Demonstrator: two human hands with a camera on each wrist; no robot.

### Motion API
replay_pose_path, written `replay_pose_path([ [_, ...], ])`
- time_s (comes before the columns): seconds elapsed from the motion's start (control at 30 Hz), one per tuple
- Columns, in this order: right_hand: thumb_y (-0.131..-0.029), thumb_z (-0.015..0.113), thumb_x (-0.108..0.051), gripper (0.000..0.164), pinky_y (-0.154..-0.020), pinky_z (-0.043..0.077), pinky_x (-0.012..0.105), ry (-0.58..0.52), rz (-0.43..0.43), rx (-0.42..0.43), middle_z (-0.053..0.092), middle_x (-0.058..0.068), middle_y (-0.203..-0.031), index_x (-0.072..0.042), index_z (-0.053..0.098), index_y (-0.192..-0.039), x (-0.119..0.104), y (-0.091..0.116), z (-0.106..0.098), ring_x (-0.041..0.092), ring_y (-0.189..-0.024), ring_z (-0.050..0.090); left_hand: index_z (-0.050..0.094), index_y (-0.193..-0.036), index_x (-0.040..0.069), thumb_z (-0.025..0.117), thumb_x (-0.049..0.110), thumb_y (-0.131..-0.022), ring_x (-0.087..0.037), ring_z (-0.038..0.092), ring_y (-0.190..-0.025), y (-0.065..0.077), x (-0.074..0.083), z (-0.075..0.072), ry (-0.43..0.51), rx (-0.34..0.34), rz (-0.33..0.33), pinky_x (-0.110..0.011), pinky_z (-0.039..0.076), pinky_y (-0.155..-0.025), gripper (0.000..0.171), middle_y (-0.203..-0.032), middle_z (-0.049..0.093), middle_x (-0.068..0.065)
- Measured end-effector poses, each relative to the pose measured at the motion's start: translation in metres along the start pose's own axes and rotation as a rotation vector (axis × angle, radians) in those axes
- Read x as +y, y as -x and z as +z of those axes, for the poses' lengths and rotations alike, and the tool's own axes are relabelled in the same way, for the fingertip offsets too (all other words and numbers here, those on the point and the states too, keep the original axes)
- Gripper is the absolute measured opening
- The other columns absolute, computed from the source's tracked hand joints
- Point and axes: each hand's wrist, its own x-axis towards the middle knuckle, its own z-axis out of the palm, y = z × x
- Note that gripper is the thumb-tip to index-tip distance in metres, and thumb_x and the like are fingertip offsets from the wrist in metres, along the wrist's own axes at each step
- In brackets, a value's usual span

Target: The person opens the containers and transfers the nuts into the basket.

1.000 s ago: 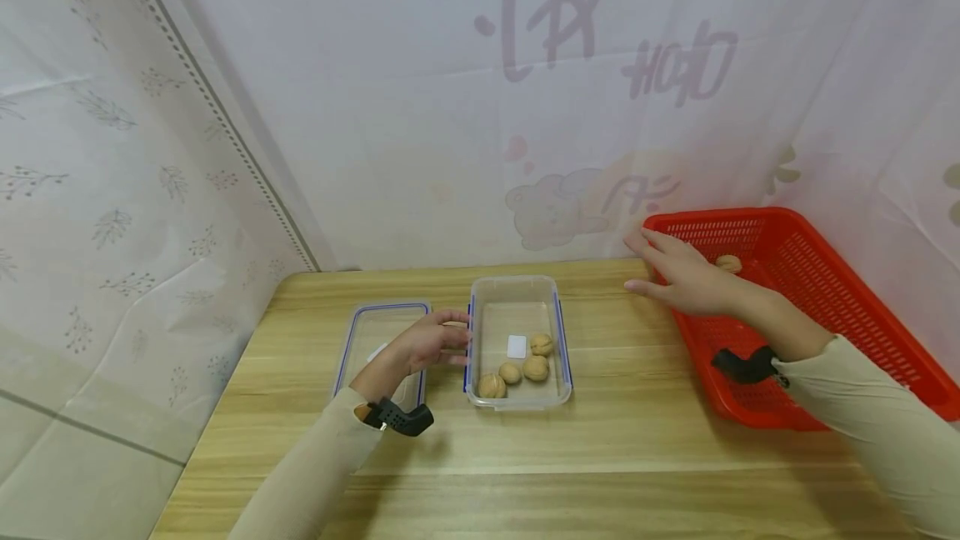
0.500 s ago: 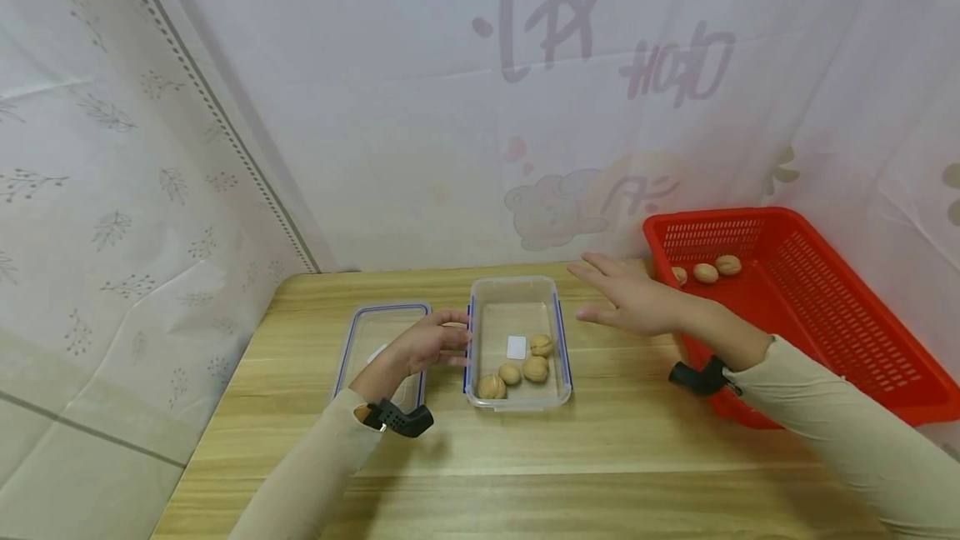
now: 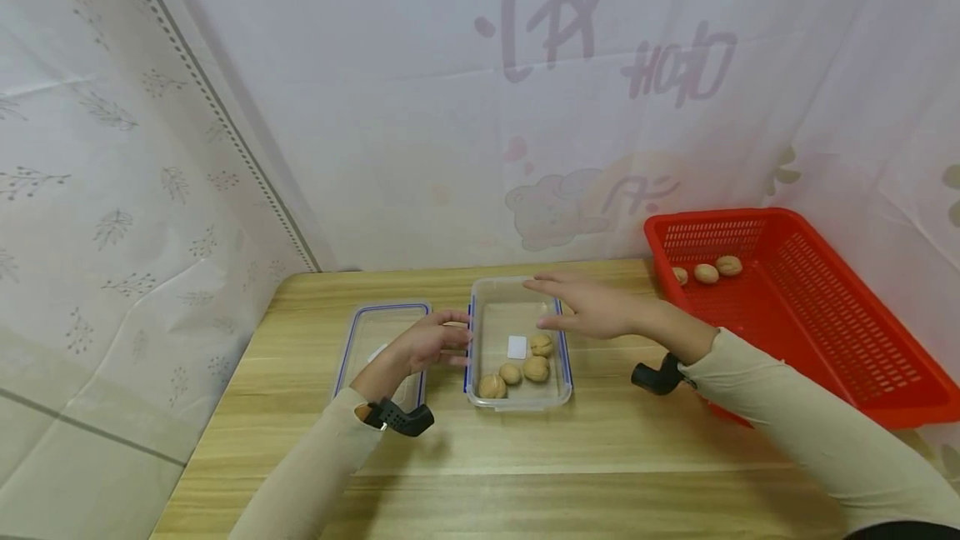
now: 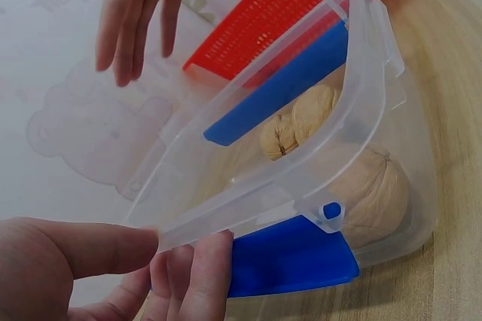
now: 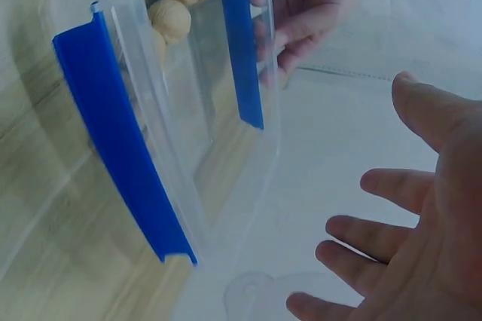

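Fingers (image 5: 369, 234) of the right hand (image 3: 592, 307) are spread and grip nothing; their tips hang above the right rim of the clear container (image 3: 502, 321). The left hand (image 3: 427, 344) has its digits loosely bent against the container's outer left side, beside a blue latch (image 4: 290, 264); whether the thumb presses the rim is hard to tell.

Inside the container, four walnuts (image 3: 536, 369) lie toward the near end, around a white label (image 3: 517, 347). The right hand has just swung across from the red basket (image 3: 795, 332), leaving three more nuts (image 3: 706, 273) visible there. The container's count is unchanged and that hand came over bare, so this crossing seems to have added nothing to the work.

Farther left, the lid (image 3: 378, 322) lies off the container, partly beneath the left hand, on the wooden table (image 3: 480, 482).
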Motion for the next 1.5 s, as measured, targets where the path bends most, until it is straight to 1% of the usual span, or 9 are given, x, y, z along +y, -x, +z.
replay_pose_path([
  [0.3, -0.106, 0.056, -0.033, 0.057, -0.12, 0.031, 0.056, -0.063, -0.068, -0.054, 0.043, 0.019, -0.155, -0.003, 0.043, -0.152, -0.001, -0.024, 0.011, 0.037, -0.145, 0.036, 0.035, -0.144, -0.01, 0.052, -0.003, -0.102, -0.015, 0.055, -0.084, -0.002, 0.002, 0.0, 0.015, -0.015, -0.002, -0.037, 0.063, -0.084, 0.047, -0.095, 0.053, -0.007],
  [0.47, -0.105, 0.058, -0.033, 0.049, -0.118, 0.038, 0.05, -0.119, -0.069, -0.127, 0.051, 0.011, -0.15, -0.007, 0.053, -0.147, -0.002, -0.038, 0.015, 0.031, -0.142, 0.043, 0.035, -0.144, -0.01, 0.053, -0.001, -0.101, -0.015, 0.055, -0.083, -0.003, 0.003, 0.0, 0.014, -0.009, -0.005, -0.036, 0.063, -0.083, 0.047, -0.094, 0.053, -0.006],
  [0.53, -0.104, 0.06, -0.03, 0.047, -0.116, 0.04, 0.049, -0.152, -0.073, -0.165, 0.053, 0.008, -0.148, -0.008, 0.055, -0.145, -0.003, -0.043, 0.018, 0.03, -0.139, 0.046, 0.035, -0.144, -0.01, 0.053, -0.001, -0.101, -0.015, 0.055, -0.084, -0.003, 0.002, 0.0, 0.011, -0.008, -0.008, -0.036, 0.063, -0.083, 0.047, -0.094, 0.053, -0.007],
  [0.77, -0.101, 0.065, -0.014, 0.043, -0.112, 0.045, 0.051, -0.252, -0.102, -0.297, 0.057, 0.015, -0.142, -0.003, 0.057, -0.142, -0.003, -0.061, 0.034, 0.035, -0.131, 0.053, 0.037, -0.143, -0.009, 0.052, -0.002, -0.101, -0.018, 0.058, -0.088, -0.003, 0.0, 0.0, 0.0, -0.002, -0.008, -0.038, 0.063, -0.085, 0.045, -0.1, 0.057, -0.009],
  [0.93, -0.098, 0.066, -0.006, 0.041, -0.109, 0.049, 0.05, -0.276, -0.118, -0.36, 0.06, 0.018, -0.139, 0.0, 0.06, -0.138, -0.002, -0.071, 0.044, 0.035, -0.128, 0.056, 0.037, -0.144, -0.009, 0.052, -0.002, -0.101, -0.02, 0.06, -0.091, -0.002, 0.0, 0.001, 0.005, 0.0, -0.01, -0.039, 0.063, -0.085, 0.046, -0.102, 0.058, -0.01],
  [1.17, -0.097, 0.069, -0.008, 0.039, -0.108, 0.049, 0.032, -0.279, -0.125, -0.455, 0.063, 0.01, -0.136, 0.0, 0.063, -0.134, -0.006, -0.083, 0.054, 0.031, -0.127, 0.058, 0.034, -0.144, -0.01, 0.053, -0.001, -0.101, -0.019, 0.059, -0.09, -0.002, -0.001, 0.0, 0.009, -0.012, -0.01, -0.038, 0.063, -0.085, 0.048, -0.099, 0.056, -0.01],
  [1.27, -0.095, 0.071, -0.009, 0.037, -0.106, 0.048, 0.028, -0.287, -0.119, -0.484, 0.064, 0.008, -0.134, 0.0, 0.066, -0.131, -0.008, -0.086, 0.057, 0.03, -0.125, 0.058, 0.034, -0.145, -0.01, 0.053, -0.001, -0.101, -0.018, 0.057, -0.089, -0.002, 0.0, -0.001, 0.01, -0.013, -0.014, -0.036, 0.063, -0.084, 0.048, -0.098, 0.055, -0.009],
  [1.4, -0.094, 0.073, -0.007, 0.034, -0.104, 0.048, 0.025, -0.283, -0.116, -0.514, 0.066, 0.004, -0.129, -0.002, 0.069, -0.127, -0.01, -0.089, 0.062, 0.024, -0.122, 0.059, 0.036, -0.144, -0.01, 0.054, -0.001, -0.101, -0.018, 0.055, -0.088, -0.001, 0.0, -0.001, 0.01, -0.005, -0.015, -0.035, 0.063, -0.083, 0.047, -0.096, 0.053, -0.008],
  [1.5, -0.092, 0.073, -0.003, 0.033, -0.101, 0.049, 0.024, -0.328, -0.096, -0.554, 0.068, 0.004, -0.125, -0.002, 0.07, -0.124, -0.012, -0.09, 0.065, 0.017, -0.117, 0.061, 0.037, -0.143, -0.01, 0.054, -0.001, -0.101, -0.018, 0.054, -0.088, -0.001, 0.0, -0.001, 0.004, -0.003, -0.01, -0.035, 0.063, -0.082, 0.047, -0.095, 0.052, -0.007],
])
